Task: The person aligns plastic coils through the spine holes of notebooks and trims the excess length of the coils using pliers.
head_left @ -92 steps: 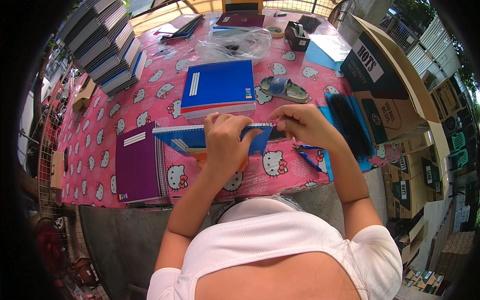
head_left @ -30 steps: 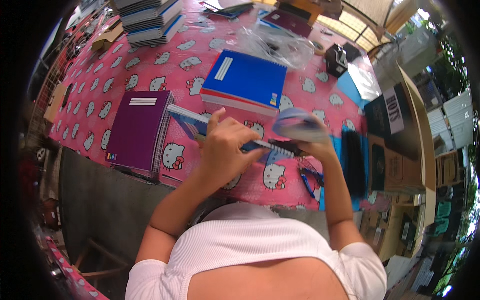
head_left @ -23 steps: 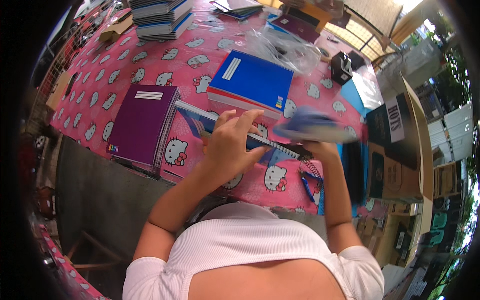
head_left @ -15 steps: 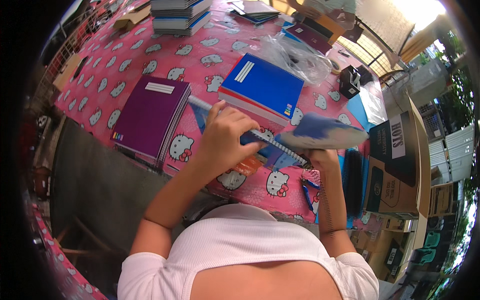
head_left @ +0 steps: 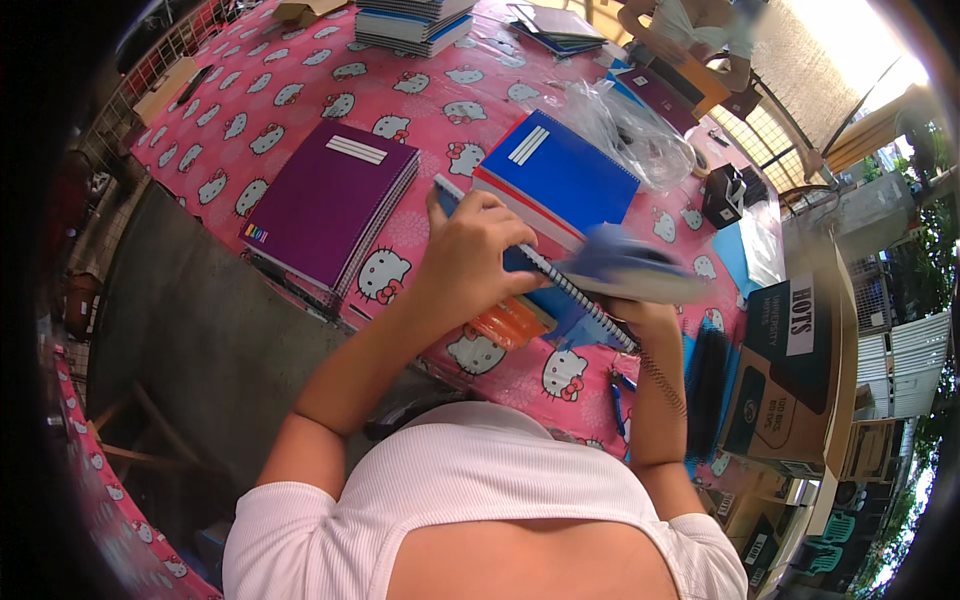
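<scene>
My left hand (head_left: 470, 250) is closed round the bound edge of a blue spiral notebook (head_left: 545, 295), thumb on one side and fingers over the top. Its loose pages or cover (head_left: 635, 265) fan out to the right, smeared by motion. At the near end of the binding my right hand (head_left: 640, 318) is closed, its fingers partly hidden. From there a thin dark spiral coil (head_left: 665, 385) trails loose over my right forearm. Beneath the notebook lies an orange plastic packet (head_left: 510, 325). Blue-handled pliers (head_left: 617, 400) rest beside my right forearm.
A purple notebook stack (head_left: 330, 200) lies left, a blue notebook stack (head_left: 560, 175) ahead. Dark coils (head_left: 708, 390) sit near a cardboard box (head_left: 790, 370) at right. Clear plastic (head_left: 640, 135) and a black stapler-like device (head_left: 722, 195) are farther back. Another person (head_left: 690, 40) works across the table.
The view has shifted, so the table things appear farther right. Both hands keep their hold at the notebook, while its fanned pages have swung lower and blurred.
</scene>
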A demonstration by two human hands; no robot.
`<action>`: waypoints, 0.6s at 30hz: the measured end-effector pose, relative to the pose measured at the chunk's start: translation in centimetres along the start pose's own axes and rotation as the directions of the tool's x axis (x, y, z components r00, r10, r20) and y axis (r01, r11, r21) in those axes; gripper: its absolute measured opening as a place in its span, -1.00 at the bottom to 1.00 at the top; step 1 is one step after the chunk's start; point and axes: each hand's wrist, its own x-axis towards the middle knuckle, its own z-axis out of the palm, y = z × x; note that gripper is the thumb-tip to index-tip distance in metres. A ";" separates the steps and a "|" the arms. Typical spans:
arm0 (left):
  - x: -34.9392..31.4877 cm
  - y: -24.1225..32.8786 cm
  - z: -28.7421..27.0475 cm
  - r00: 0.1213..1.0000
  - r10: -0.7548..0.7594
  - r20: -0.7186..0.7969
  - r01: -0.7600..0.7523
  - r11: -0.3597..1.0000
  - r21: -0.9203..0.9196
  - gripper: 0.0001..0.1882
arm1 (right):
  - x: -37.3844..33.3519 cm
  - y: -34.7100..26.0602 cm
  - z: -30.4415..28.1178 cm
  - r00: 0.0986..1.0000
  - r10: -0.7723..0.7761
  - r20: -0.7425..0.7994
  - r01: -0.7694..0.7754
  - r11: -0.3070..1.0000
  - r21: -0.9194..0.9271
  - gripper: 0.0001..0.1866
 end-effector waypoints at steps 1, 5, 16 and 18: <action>0.0 0.0 -0.2 0.997 -0.031 0.071 0.034 0.999 -0.041 -0.57 | -0.2 0.2 0.5 0.999 0.006 0.031 -0.006 1.000 -0.009 -0.40; -0.1 0.3 -0.1 0.993 -0.067 -0.093 0.063 0.997 -0.043 -0.45 | 2.0 0.1 -0.5 0.998 -0.065 0.023 0.060 0.986 0.152 -0.42; 0.7 -2.7 -0.2 0.939 0.041 -0.342 -0.078 0.992 -0.098 -0.46 | 5.0 -1.6 1.8 0.992 0.089 0.094 -0.068 0.975 -0.212 -0.44; -0.1 -3.5 -0.3 0.948 -0.034 -0.316 -0.022 0.985 -0.171 -0.47 | 4.6 -2.5 1.3 0.987 -0.101 0.123 0.114 0.988 -0.105 -0.44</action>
